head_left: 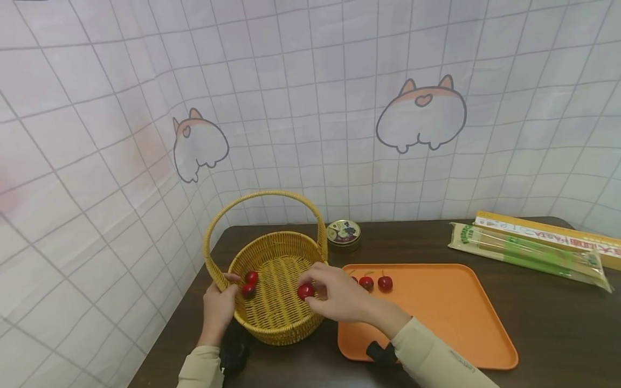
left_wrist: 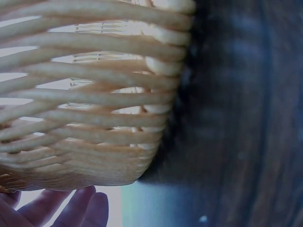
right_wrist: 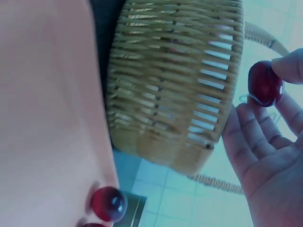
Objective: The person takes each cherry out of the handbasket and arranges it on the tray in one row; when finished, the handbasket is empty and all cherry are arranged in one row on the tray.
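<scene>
A yellow wicker basket (head_left: 283,335) with a tall arched handle stands at the left of the table. My left hand (head_left: 218,310) grips its left side, where the handle meets the rim. In the left wrist view, fingers (left_wrist: 75,208) show beyond the woven wall. Over the basket's right side, my right hand (head_left: 339,293) pinches a dark red cherry (head_left: 305,291) between thumb and fingertips; the right wrist view shows this cherry (right_wrist: 265,83) above rim level. Two cherries (head_left: 248,291) lie inside against the left wall.
An orange tray (head_left: 436,318) right of the basket carries stemmed cherries (head_left: 385,284) along its far left edge, one partly hidden by my right hand. A round tin (head_left: 344,235) stands behind. Pasta packages (head_left: 529,253) lie at the far right. A patterned cloth hangs behind the table.
</scene>
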`<state>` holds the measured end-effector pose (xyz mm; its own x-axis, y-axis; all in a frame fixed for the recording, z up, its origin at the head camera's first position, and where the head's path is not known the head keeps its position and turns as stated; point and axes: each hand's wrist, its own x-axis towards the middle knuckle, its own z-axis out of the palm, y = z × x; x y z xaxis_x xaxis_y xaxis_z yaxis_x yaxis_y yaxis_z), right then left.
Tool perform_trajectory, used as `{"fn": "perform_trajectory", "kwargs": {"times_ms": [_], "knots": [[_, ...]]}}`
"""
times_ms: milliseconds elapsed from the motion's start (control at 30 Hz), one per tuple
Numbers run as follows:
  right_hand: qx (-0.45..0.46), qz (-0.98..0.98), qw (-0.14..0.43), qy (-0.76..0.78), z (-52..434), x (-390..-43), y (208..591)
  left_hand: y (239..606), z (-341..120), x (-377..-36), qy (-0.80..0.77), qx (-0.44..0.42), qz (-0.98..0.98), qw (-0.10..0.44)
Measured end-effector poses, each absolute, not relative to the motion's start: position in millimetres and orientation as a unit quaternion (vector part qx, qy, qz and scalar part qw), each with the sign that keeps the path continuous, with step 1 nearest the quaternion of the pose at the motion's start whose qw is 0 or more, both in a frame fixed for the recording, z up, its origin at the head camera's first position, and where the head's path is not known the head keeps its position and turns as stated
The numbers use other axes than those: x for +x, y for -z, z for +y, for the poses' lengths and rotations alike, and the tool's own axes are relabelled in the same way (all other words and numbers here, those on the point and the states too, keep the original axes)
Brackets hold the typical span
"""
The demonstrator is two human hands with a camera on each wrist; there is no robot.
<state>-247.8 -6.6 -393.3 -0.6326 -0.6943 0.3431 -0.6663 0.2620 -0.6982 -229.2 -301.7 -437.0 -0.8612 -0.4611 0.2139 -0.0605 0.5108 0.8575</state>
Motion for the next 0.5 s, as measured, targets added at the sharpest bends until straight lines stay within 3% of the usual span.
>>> {"fn": "perform_trajectory", "kwargs": {"times_ms": [500], "knots": [[-0.385,0.791,-0.059,0.472,43.3,-257.4,408.7,438.6,-303.0,-230.4,0.473,0.155,-0.841,0.213]]}}
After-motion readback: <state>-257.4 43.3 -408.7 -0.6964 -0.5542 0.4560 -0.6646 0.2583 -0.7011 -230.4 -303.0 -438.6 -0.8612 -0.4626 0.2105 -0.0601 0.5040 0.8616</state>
